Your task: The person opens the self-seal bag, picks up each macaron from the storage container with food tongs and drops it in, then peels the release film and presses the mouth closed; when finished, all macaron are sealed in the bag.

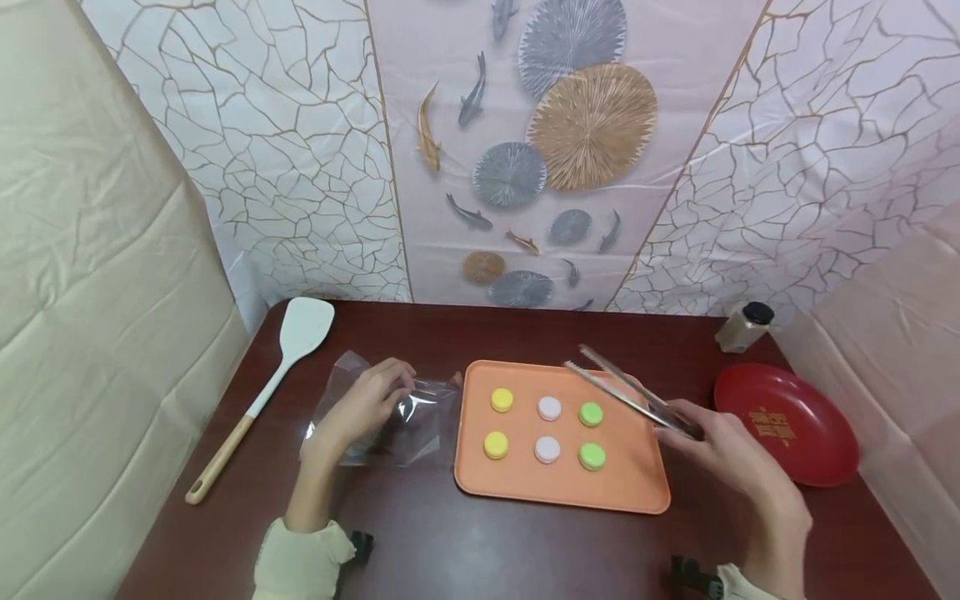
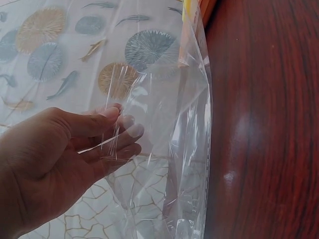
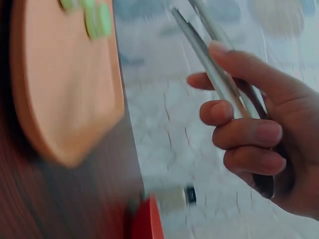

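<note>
My left hand (image 1: pixel 369 406) pinches the edge of a clear plastic bag (image 1: pixel 423 425) between thumb and fingers. In the left wrist view the thin film (image 2: pixel 159 114) hangs from those fingers. Metal tongs (image 1: pixel 622 393) are gripped in my right hand (image 1: pixel 723 446), their two arms slightly apart above the tray's right side, with nothing between the tips. On the orange tray (image 1: pixel 525 489) lie two yellow macarons (image 1: pixel 496 445), two pale lilac macarons (image 1: pixel 547 450) and two green macarons (image 1: pixel 592 456). Fingers wrap round the tongs (image 3: pixel 214 69) in the right wrist view.
A white spatula (image 1: pixel 306 327) with a wooden handle lies at the far left. On the right is a red oval plate (image 1: pixel 821 429) with gold lettering. Behind it a small black-capped jar (image 1: pixel 742 329) stands near the patterned backdrop. The table (image 1: pixel 465 550) is dark wood.
</note>
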Available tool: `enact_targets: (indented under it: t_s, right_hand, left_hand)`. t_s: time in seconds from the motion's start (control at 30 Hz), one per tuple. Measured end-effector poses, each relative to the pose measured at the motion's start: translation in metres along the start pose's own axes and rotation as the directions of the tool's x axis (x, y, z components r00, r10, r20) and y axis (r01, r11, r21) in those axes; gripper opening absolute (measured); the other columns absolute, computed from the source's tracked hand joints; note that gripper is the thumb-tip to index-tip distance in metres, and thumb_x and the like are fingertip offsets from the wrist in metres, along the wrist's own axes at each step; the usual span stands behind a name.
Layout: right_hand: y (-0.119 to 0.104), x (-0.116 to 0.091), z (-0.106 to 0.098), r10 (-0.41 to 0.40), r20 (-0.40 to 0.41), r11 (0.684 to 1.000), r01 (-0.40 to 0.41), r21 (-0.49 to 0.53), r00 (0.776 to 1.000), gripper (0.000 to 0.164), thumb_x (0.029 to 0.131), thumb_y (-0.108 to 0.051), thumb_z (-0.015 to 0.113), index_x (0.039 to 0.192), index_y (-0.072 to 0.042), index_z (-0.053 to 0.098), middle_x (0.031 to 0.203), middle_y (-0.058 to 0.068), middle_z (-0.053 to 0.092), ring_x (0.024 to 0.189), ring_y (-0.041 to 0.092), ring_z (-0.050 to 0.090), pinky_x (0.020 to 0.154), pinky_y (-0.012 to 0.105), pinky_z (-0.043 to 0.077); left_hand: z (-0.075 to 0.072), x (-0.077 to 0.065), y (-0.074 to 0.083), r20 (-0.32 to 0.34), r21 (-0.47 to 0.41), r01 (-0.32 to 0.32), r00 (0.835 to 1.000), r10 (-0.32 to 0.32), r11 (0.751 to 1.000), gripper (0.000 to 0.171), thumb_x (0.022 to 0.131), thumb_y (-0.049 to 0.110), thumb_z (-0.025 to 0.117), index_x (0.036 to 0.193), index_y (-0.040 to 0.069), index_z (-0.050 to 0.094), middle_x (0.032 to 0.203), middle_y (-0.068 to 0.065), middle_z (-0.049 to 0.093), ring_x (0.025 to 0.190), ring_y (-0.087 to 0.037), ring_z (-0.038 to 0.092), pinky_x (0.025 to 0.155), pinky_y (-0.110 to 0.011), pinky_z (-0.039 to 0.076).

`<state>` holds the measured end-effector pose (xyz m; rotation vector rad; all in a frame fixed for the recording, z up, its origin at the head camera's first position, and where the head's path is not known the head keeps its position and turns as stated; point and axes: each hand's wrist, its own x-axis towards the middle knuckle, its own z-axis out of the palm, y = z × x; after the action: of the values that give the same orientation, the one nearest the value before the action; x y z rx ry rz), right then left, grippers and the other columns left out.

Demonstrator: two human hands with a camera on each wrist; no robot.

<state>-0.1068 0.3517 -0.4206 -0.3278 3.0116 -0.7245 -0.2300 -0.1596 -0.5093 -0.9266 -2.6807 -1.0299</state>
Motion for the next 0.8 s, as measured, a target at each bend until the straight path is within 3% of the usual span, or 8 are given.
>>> enact_targets:
  t_s: [0.03,0.13,0.27,0.3,0.43,0.53,0.6,0.8]
  right_hand:
    - [-0.006,0.004,0.003,-0.035,-0.001,0.999,0.035,-0.004,0.999,0.032,0.099,-0.034,0.083,0.124,-0.014,0.076,0.09,-0.009,0.071,0.079,0.002,0.059,0.074,0.029,0.055]
    - [-0.023,0.016,0.013,-0.089,0.018,0.996,0.089,-0.007,0.996,0.032,0.097,-0.032,0.086,0.123,-0.014,0.079,0.079,-0.01,0.063,0.074,0.003,0.055,0.069,0.028,0.049]
    - [-0.035,0.027,0.027,-0.077,0.111,0.997,0.079,-0.009,0.991,0.044,0.096,-0.035,0.086,0.132,-0.011,0.079,0.073,-0.01,0.057,0.071,0.006,0.05,0.064,0.027,0.043]
    - [-0.036,0.029,0.03,-0.073,0.13,0.997,0.076,-0.018,0.989,0.047,0.096,-0.036,0.086,0.134,-0.011,0.078,0.074,-0.011,0.058,0.072,0.007,0.051,0.064,0.028,0.043]
    - [-0.037,0.033,0.038,-0.067,0.155,0.997,0.074,-0.038,0.986,0.048,0.094,-0.035,0.087,0.134,-0.01,0.078,0.073,-0.01,0.061,0.071,0.008,0.051,0.063,0.031,0.044]
    - [-0.038,0.037,0.044,-0.047,0.151,0.997,0.057,-0.058,0.987,0.046,0.092,-0.034,0.089,0.131,-0.011,0.08,0.081,-0.008,0.07,0.074,0.011,0.055,0.067,0.036,0.049]
    - [-0.038,0.04,0.049,-0.037,0.151,0.997,0.047,-0.067,0.988,0.045,0.092,-0.035,0.089,0.13,-0.011,0.08,0.088,-0.006,0.075,0.077,0.011,0.057,0.07,0.038,0.051]
    - [-0.039,0.045,0.058,-0.079,0.138,0.994,0.089,-0.068,0.987,0.035,0.095,-0.033,0.087,0.124,-0.013,0.082,0.085,-0.007,0.075,0.076,0.01,0.058,0.068,0.039,0.053]
  left_hand:
    - [0.003,0.001,-0.007,0.01,0.002,0.011,1.0,-0.011,1.0,0.016,0.1,-0.006,0.072,0.1,0.009,0.07,0.122,-0.012,0.073,0.115,-0.03,0.071,0.097,-0.045,0.061]
    - [0.0,0.003,0.0,0.033,0.014,0.042,0.999,-0.043,0.999,0.014,0.102,-0.005,0.072,0.101,0.009,0.07,0.124,-0.012,0.073,0.117,-0.028,0.071,0.098,-0.044,0.061]
    - [-0.021,0.001,0.039,0.056,0.014,0.071,0.996,-0.072,0.997,0.011,0.1,-0.01,0.07,0.1,0.001,0.07,0.123,-0.021,0.073,0.116,-0.037,0.071,0.098,-0.051,0.06]
    - [-0.019,0.0,0.036,0.055,0.014,0.065,0.996,-0.066,0.998,0.011,0.1,-0.01,0.07,0.1,0.001,0.07,0.123,-0.021,0.073,0.115,-0.037,0.071,0.097,-0.051,0.06]
    - [0.0,0.002,-0.003,0.035,0.005,0.006,0.999,-0.006,1.0,0.014,0.101,-0.005,0.072,0.102,0.009,0.071,0.123,-0.014,0.073,0.113,-0.03,0.071,0.094,-0.044,0.061]
    - [0.013,0.004,-0.026,0.032,0.007,-0.001,0.999,0.001,1.0,0.014,0.103,-0.001,0.072,0.103,0.013,0.07,0.125,-0.009,0.072,0.114,-0.026,0.07,0.093,-0.04,0.061]
    - [0.013,0.004,-0.025,0.029,0.005,-0.003,1.0,0.002,1.0,0.012,0.103,-0.002,0.071,0.103,0.011,0.07,0.125,-0.011,0.072,0.115,-0.028,0.07,0.093,-0.04,0.061]
    - [-0.003,-0.001,0.009,-0.015,-0.02,-0.002,1.0,0.002,1.0,0.015,0.099,-0.009,0.071,0.097,0.006,0.067,0.122,-0.021,0.072,0.115,-0.037,0.07,0.093,-0.045,0.06]
